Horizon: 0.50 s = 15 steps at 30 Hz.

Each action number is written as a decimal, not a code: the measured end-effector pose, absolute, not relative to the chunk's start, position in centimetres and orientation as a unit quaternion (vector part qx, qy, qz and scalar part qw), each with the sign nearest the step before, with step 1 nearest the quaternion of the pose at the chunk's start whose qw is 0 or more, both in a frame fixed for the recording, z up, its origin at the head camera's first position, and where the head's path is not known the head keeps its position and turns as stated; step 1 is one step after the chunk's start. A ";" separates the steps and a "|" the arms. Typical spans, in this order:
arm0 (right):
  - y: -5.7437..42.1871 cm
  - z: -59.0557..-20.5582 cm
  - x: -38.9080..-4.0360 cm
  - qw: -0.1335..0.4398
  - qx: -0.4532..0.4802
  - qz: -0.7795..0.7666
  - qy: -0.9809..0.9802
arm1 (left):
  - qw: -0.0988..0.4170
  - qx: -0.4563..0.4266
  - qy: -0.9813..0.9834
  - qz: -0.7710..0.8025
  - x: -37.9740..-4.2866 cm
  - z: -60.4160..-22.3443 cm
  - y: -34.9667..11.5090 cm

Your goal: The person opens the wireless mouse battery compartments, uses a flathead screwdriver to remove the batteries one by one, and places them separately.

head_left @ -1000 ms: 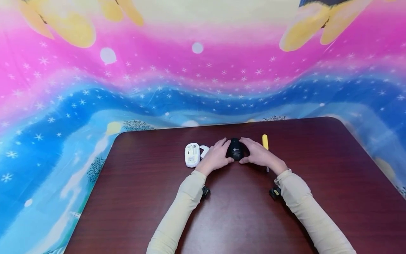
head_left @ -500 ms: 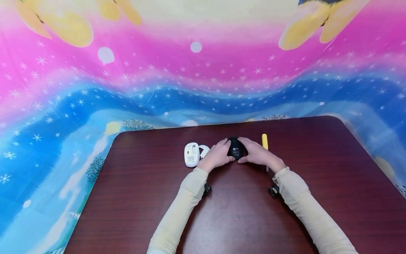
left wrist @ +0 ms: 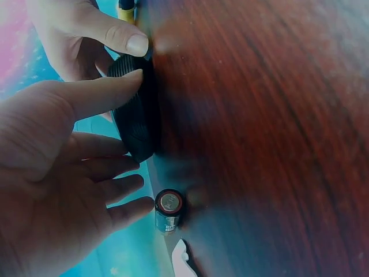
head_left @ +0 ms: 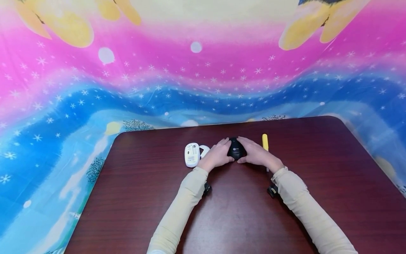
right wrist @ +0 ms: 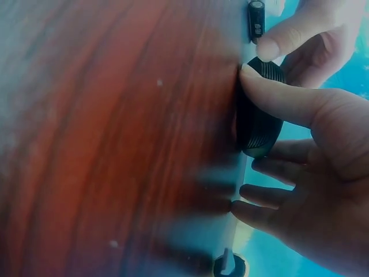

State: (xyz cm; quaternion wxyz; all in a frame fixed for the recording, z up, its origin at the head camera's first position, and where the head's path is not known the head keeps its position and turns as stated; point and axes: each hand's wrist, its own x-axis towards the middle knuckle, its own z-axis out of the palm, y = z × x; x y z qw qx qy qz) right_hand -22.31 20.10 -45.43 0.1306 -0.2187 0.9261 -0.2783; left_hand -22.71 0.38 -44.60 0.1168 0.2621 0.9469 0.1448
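A black computer mouse [head_left: 236,148] lies on the table, its top with a small pale logo facing up. From its left side my left hand [head_left: 219,154] holds it, thumb at the near edge and fingers toward the far end. My right hand [head_left: 256,152] grips the opposite side in the same way. In the left wrist view the ribbed flank of the mouse [left wrist: 134,109] shows between thumb and fingers, and both thumbs nearly meet. The underside of the mouse is hidden.
Left of the hands a white mouse [head_left: 192,155] lies bottom up, its battery bay uncovered, beside a white cover piece [head_left: 204,151]. A battery [left wrist: 169,209] is close to my left fingers. Right of the hands lies a yellow-handled screwdriver [head_left: 265,141].
Over the last second my left hand has shifted slightly right and my right hand slightly left against the black mouse. The mouse stays in about the same place.
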 end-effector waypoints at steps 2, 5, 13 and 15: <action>20.2 -45.4 -22.4 0.128 -0.221 -0.283 0.924 | 0.117 0.264 0.946 0.146 -22.7 -44.6 0.4; 20.6 -45.3 -22.6 0.123 -0.223 -0.297 0.920 | 0.115 0.268 0.944 0.155 -22.8 -44.6 0.3; 21.2 -44.5 -22.7 0.089 -0.205 -0.359 0.906 | 0.036 0.276 0.939 0.203 -22.7 -44.6 -0.2; 21.2 -44.5 -22.7 0.078 -0.199 -0.376 0.902 | 0.023 0.269 0.939 0.215 -22.7 -44.5 -0.2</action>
